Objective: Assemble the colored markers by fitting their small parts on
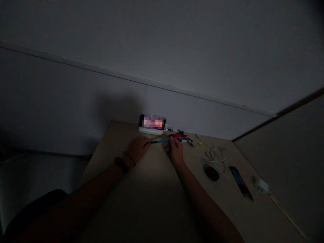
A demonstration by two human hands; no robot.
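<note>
A slim blue pen point(162, 141) with a dark end stretches between my two hands, just above the table. My left hand point(138, 149) closes on its dark end, while a dark wristband and a thin bracelet circle that wrist. At the other end, my right hand point(176, 150) pinches the blue part between thumb and fingers. Beyond the right hand lies a loose pile of red, blue, black and white pens point(186, 137). Behind the hands a phone point(153, 122) with a lit screen leans upright on a white block point(151, 130). Dim light hides the finer details.
On the right of the wooden table point(157, 195) are a coiled white cable point(219, 155), a dark computer mouse point(211, 172) and a bundle of pens point(240, 184). A white plug point(262, 185) is by the right edge. A pale wall point(177, 104) rises behind.
</note>
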